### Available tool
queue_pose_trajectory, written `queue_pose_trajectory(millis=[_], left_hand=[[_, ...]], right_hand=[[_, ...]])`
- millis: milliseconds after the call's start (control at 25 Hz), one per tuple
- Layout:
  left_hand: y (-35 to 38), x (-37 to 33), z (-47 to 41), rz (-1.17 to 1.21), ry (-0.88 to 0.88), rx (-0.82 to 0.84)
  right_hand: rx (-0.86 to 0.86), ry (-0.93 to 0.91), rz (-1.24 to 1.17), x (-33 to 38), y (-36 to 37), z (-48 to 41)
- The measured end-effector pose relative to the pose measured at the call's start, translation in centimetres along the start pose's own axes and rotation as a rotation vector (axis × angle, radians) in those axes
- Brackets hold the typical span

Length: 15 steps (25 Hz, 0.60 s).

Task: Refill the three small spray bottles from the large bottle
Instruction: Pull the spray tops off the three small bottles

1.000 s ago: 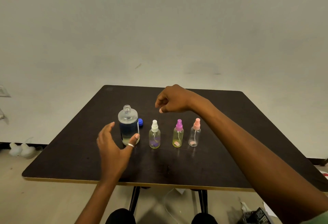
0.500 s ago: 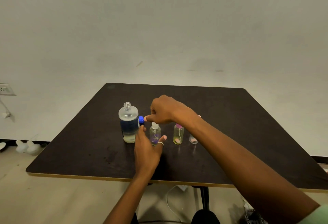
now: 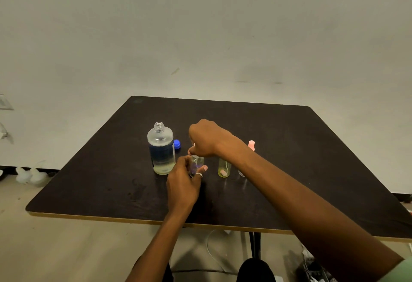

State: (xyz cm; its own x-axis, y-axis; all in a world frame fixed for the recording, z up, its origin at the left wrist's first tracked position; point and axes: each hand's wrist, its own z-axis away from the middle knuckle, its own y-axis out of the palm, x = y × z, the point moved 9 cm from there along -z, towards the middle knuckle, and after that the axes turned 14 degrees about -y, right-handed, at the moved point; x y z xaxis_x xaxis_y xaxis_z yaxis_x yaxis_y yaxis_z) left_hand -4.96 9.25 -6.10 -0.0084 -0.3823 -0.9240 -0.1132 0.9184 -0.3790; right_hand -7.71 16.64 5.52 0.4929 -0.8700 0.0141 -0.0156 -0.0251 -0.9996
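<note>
Head: left hand (image 3: 182, 183), right hand (image 3: 207, 139) around spray bottle (image 3: 197, 163)

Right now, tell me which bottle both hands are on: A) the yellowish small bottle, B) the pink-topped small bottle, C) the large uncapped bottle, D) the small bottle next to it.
D: the left hand grips the body of the small bottle, and the right hand curls over its top.

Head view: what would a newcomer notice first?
Both hands meet mid-table on the leftmost spray bottle: the left hand holds its body, the right hand curls over its top. Just left stands the large bottle, uncapped, with a blue cap beside it.
</note>
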Motion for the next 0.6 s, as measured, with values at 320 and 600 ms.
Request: queue_pose_trajectory(millis=[320,600], left_hand=[[-0.04,-0.14,0.04,-0.013,-0.005,0.008],[0.51,0.13,-0.41,0.0,-0.008,0.055]], right_hand=[[0.008,-0.02,-0.005,0.08,0.11,0.16],[0.073,-0.085,-0.063,-0.03,0.16,0.7]])
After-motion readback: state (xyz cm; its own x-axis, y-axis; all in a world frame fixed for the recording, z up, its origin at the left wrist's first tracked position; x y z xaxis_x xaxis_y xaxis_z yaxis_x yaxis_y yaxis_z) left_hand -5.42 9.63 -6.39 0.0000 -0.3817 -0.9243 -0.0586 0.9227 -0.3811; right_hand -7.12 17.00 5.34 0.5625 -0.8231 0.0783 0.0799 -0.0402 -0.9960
